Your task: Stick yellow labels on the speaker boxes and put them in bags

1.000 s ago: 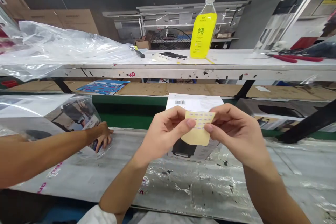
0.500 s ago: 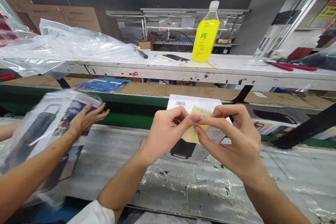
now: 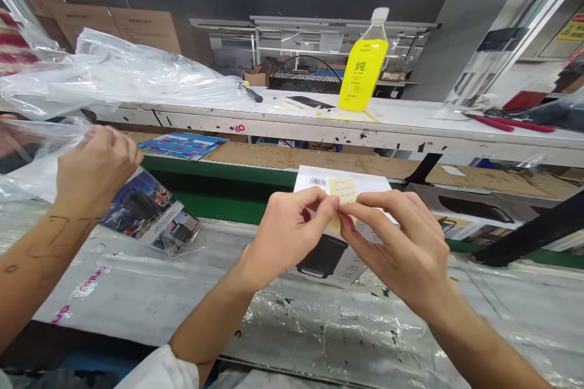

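Observation:
Just above a printed white box (image 3: 326, 255) on the bench, both my hands pinch a small yellowish sticker sheet (image 3: 343, 189) with rows of tiny print. My left hand (image 3: 292, 234) grips its left side between thumb and forefinger. On the other side, my right hand (image 3: 401, 243) has thumb and forefinger closed at the sheet's lower right edge, the fingertips of both hands nearly meeting. The box under them shows a barcode and a picture of a black device; my hands hide part of it.
On the left, a co-worker's hand (image 3: 98, 161) holds clear plastic over another printed box (image 3: 152, 209). A white shelf (image 3: 292, 124) crosses ahead, carrying a bottle of yellow liquid (image 3: 364, 73), red-handled pliers (image 3: 506, 124) and plastic bags (image 3: 150, 70). A black support (image 3: 529, 225) slants at right.
The sticker sheet has tilted more upright and shifted slightly left between my fingers. At left, the co-worker's box has come down to the bench and their hand has moved up with the plastic.

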Tool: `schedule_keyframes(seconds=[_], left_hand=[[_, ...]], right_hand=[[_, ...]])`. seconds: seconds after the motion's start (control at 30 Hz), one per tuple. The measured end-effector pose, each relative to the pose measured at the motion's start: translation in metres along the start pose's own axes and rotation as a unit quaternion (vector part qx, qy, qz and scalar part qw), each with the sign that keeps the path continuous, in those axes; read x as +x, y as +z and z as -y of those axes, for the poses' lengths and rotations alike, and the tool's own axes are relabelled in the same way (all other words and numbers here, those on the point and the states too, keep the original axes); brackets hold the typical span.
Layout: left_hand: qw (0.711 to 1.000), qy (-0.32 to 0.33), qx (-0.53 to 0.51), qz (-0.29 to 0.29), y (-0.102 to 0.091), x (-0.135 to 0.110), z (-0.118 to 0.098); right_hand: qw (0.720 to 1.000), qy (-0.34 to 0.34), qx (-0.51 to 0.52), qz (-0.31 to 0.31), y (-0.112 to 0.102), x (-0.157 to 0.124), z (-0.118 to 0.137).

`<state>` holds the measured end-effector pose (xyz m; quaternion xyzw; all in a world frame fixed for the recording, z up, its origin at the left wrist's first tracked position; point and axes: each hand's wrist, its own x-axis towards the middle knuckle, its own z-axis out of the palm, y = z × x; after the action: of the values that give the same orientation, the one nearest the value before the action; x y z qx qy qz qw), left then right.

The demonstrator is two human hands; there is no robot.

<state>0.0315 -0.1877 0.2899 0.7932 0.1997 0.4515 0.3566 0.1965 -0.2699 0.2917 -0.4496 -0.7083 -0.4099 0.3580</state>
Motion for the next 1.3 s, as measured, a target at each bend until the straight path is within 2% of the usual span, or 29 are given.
schedule_keyframes(seconds=[0.1, 0.2, 0.23, 0.3, 0.4, 0.47, 0.5, 0.57, 0.63, 0.7, 0.8, 0.93, 1.13, 1.3], left_hand=[[1.000, -0.008, 0.000, -0.004, 0.000, 0.002, -0.002], [0.997, -0.030, -0.046, -0.051, -0.009, 0.003, 0.008], [0.993, -0.040, -0.077, -0.078, -0.013, 0.002, 0.016], [0.976, -0.061, -0.164, -0.132, -0.025, -0.004, 0.039], [0.924, -0.123, -0.304, -0.199, -0.040, -0.027, 0.082], [0.888, -0.194, -0.349, -0.227, -0.045, -0.049, 0.108], [0.877, -0.229, -0.359, -0.221, -0.045, -0.061, 0.120], [0.867, -0.276, -0.380, -0.166, -0.042, -0.084, 0.138], [0.858, -0.294, -0.410, -0.099, -0.036, -0.104, 0.152], [0.845, -0.304, -0.434, -0.066, -0.027, -0.118, 0.163], [0.831, -0.330, -0.446, -0.048, -0.014, -0.132, 0.177], [0.829, -0.359, -0.428, -0.013, -0.003, -0.140, 0.191], [0.825, -0.374, -0.422, 0.044, 0.002, -0.151, 0.207], [0.814, -0.386, -0.428, 0.068, 0.006, -0.159, 0.219]], right_hand=[[1.000, -0.016, 0.007, 0.009, -0.001, 0.007, -0.001], [0.985, 0.058, 0.151, 0.067, -0.003, 0.023, -0.009], [0.965, 0.104, 0.221, 0.101, -0.002, 0.029, -0.014], [0.902, 0.191, 0.338, 0.189, 0.004, 0.043, -0.025], [0.821, 0.248, 0.397, 0.327, 0.025, 0.061, -0.040], [0.794, 0.246, 0.387, 0.399, 0.040, 0.070, -0.043], [0.785, 0.242, 0.379, 0.427, 0.046, 0.073, -0.043], [0.770, 0.231, 0.364, 0.470, 0.054, 0.078, -0.040], [0.762, 0.226, 0.351, 0.495, 0.057, 0.081, -0.036], [0.764, 0.228, 0.340, 0.500, 0.056, 0.083, -0.033], [0.774, 0.228, 0.316, 0.498, 0.056, 0.083, -0.030], [0.785, 0.224, 0.290, 0.500, 0.058, 0.084, -0.027], [0.777, 0.227, 0.278, 0.516, 0.056, 0.089, -0.025], [0.791, 0.207, 0.264, 0.512, 0.060, 0.085, -0.025]])
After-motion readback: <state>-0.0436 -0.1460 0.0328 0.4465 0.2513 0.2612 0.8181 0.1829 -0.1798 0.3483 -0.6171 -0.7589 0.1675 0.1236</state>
